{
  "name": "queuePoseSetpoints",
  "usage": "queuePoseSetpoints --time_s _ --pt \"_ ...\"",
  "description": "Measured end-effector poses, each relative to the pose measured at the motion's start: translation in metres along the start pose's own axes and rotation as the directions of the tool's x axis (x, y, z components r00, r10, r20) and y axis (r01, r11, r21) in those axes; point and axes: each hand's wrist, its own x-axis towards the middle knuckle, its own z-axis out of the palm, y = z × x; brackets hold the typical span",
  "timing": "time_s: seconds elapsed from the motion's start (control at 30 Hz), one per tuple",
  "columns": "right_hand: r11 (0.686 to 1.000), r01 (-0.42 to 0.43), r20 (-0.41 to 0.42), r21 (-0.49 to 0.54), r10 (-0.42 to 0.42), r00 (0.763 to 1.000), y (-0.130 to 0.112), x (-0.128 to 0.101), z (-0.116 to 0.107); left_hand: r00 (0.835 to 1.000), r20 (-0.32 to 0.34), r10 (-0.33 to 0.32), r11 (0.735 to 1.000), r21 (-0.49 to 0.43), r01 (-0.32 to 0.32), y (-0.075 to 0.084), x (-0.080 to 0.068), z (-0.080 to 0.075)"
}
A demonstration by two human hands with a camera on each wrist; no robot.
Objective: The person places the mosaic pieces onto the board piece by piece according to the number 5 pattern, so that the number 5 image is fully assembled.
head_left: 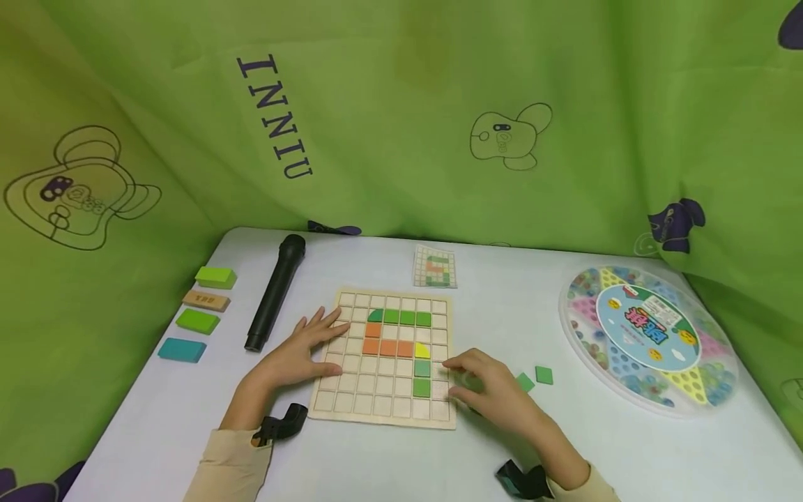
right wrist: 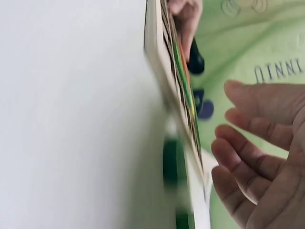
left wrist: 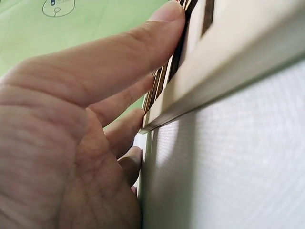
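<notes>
A wooden grid board (head_left: 351, 380) lies in the middle of the white table. On it sit a row of green tiles (head_left: 401, 317), orange tiles (head_left: 387, 347), a yellow piece (head_left: 422, 350) and two green tiles (head_left: 422, 378) in a column. My left hand (head_left: 304, 348) rests flat on the board's left edge, fingers straight; the left wrist view shows the thumb (left wrist: 119, 52) against the board's rim (left wrist: 228, 57). My right hand (head_left: 486, 387) hovers at the board's right edge with loosely curved fingers (right wrist: 252, 157), holding nothing. Two loose green tiles (head_left: 535, 378) lie just to its right.
A small pattern card (head_left: 434, 266) lies behind the board. A black microphone (head_left: 274, 291) and several coloured blocks (head_left: 201, 312) sit at the left. A round marble game tray (head_left: 649, 338) fills the right side. Green cloth surrounds the table.
</notes>
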Motion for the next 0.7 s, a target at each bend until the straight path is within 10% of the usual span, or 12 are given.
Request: queuePoseSetpoints --time_s 0.5,0.7 --pt "0.985 -0.088 -0.177 -0.147 0.061 0.982 0.045 -0.087 -0.039 1.0 0.007 -0.002 1.0 0.012 0.002 -0.004 0.002 -0.002" --pt "0.973 -0.113 -0.128 -0.201 0.088 0.988 0.052 -0.102 -0.043 1.0 0.01 0.006 1.0 -0.001 -0.006 -0.005 0.003 0.002"
